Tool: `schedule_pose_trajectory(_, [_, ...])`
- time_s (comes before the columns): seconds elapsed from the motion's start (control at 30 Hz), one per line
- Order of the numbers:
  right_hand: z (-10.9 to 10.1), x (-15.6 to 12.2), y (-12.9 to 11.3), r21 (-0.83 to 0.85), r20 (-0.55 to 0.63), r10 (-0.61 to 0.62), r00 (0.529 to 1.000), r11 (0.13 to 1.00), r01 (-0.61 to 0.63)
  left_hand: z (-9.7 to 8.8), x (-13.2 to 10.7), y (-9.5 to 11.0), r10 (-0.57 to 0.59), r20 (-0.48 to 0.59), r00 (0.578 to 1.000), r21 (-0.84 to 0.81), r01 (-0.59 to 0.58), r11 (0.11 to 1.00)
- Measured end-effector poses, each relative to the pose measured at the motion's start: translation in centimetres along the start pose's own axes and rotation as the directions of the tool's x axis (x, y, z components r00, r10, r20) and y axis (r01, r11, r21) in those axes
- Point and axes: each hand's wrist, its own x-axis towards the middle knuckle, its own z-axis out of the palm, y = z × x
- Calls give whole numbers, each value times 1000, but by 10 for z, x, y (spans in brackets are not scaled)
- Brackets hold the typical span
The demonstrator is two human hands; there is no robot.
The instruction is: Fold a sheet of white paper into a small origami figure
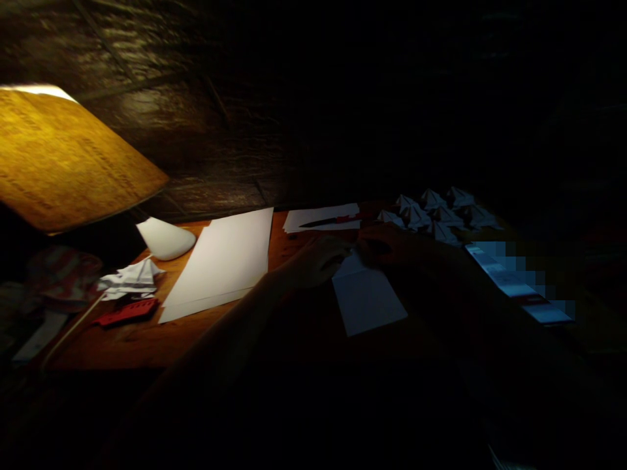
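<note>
Dark forearms [235, 320] rise from the bottom of the frame to the left hand [327, 258] and right hand [379, 251], which meet at the top edge of a creased white sheet [371, 297] just right of centre; the left fingers curl there, but shadow hides whether either grip pinches it. Across the tabletop [127, 351], larger sheets [225, 254] lie left of centre, and a red-handled knife [337, 220] rests on more paper [294, 219] above the hands. Folded paper shapes [416, 217] cluster at upper right, above a bright screen [504, 277].
</note>
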Motion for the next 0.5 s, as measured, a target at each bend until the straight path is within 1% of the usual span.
schedule_pose_trajectory(0.2, [1, 1, 1, 11, -4, -22, 1000, 1000, 22, -2, 0, 5, -6, -20, 1000, -26, 5, 1000])
schedule_pose_trajectory(0.37, [0, 4, -3, 34, -15, -28, 999, 999, 28, -2, 0, 3, -7, -1, 1000, 0, 7, 1000])
schedule_pose_trajectory(0.5, [-1, 6, -5, 4, -6, -15, 1000, 1000, 15, -2, 2, 5, -18, 6, 1000, 42, 18, 999])
